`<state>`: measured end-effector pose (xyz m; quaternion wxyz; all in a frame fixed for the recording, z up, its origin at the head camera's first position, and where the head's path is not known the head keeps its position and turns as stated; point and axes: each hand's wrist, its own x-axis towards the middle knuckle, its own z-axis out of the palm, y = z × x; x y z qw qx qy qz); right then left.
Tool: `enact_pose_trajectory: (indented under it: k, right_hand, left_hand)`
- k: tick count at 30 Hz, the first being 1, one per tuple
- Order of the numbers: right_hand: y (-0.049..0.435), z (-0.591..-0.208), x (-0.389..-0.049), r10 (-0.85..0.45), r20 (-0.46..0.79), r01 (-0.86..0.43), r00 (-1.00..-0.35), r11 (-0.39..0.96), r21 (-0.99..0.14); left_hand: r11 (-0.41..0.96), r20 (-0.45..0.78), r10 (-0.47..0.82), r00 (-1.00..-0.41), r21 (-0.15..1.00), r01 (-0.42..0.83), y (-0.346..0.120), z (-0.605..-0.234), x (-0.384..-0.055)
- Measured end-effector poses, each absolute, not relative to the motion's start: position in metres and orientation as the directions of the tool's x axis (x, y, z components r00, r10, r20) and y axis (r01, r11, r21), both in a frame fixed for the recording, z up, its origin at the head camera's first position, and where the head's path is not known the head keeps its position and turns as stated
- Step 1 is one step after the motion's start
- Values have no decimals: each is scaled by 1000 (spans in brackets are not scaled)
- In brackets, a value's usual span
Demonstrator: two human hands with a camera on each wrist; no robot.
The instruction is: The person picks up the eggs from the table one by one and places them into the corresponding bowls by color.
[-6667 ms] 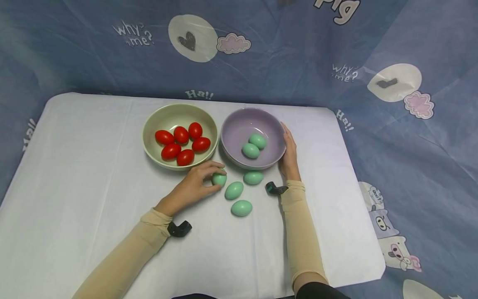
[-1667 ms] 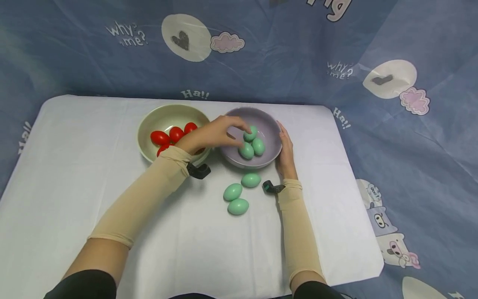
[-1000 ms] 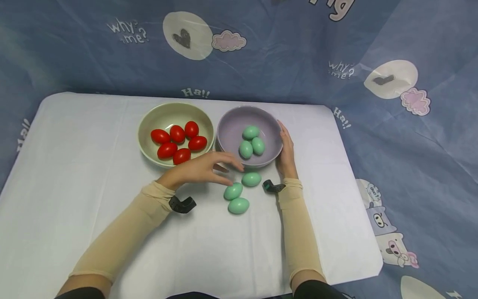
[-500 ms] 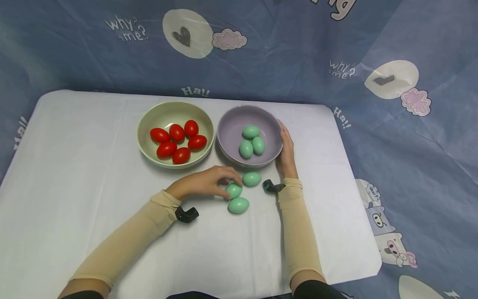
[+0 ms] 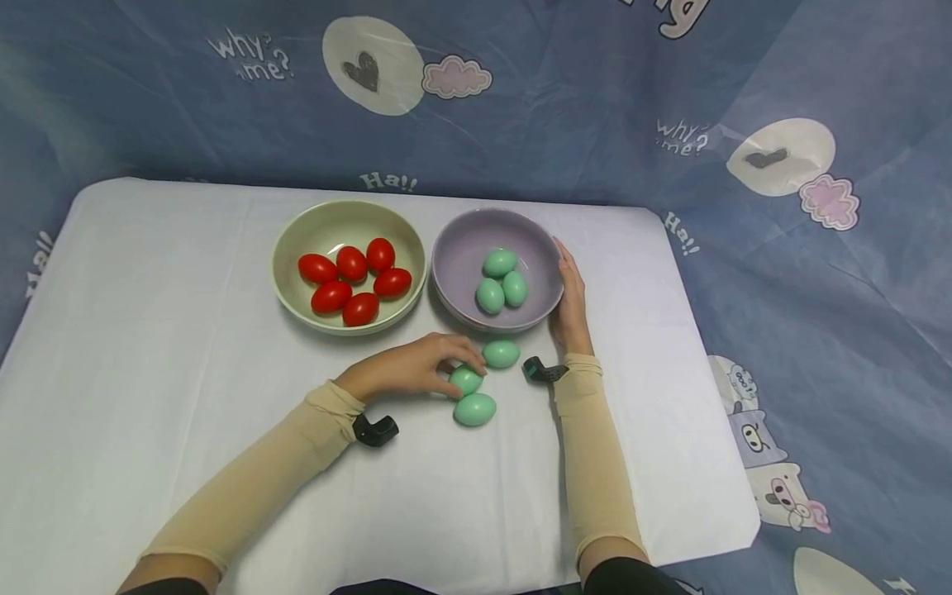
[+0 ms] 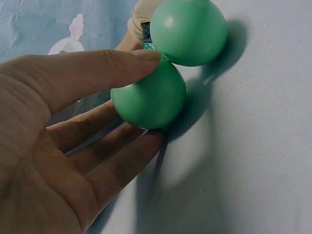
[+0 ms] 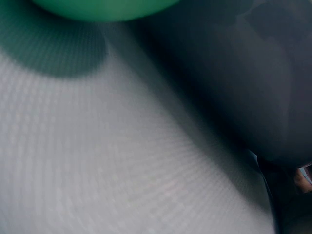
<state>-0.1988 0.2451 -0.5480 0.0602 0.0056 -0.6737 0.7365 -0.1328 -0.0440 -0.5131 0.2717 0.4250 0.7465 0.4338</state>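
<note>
My left hand (image 5: 412,366) pinches a green egg (image 5: 466,379) between thumb and fingers, down at the table. In the left wrist view, the thumb lies over the green egg (image 6: 151,97) and the fingertips sit beneath it. A second green egg (image 5: 475,410) lies right beside it, and a third green egg (image 5: 502,354) is a little farther off by the purple bowl (image 5: 461,248). Three green eggs (image 5: 500,264) rest inside that bowl. Against the bowl's right side, my right hand (image 5: 571,306) lies with its fingers stretched along the outer wall.
Left of the purple bowl stands a light green bowl (image 5: 286,285) holding several red eggs (image 5: 352,264). A white cloth covers the table (image 5: 149,330). Behind and to the right hangs a blue printed cloth (image 5: 565,107).
One more green egg is in the purple bowl than at first. My left hand has come back from that bowl to the table and taken hold of another egg. The right hand stays in place.
</note>
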Motion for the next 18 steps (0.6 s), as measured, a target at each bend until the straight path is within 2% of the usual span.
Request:
enact_pose_trajectory:
  k: [18]
  right_hand:
    - [245, -549, -199, 81, 90, -96, -993, -76, -992]
  left_hand:
    - [268, -43, 860, -509, 886, 378, -51, -496, -141]
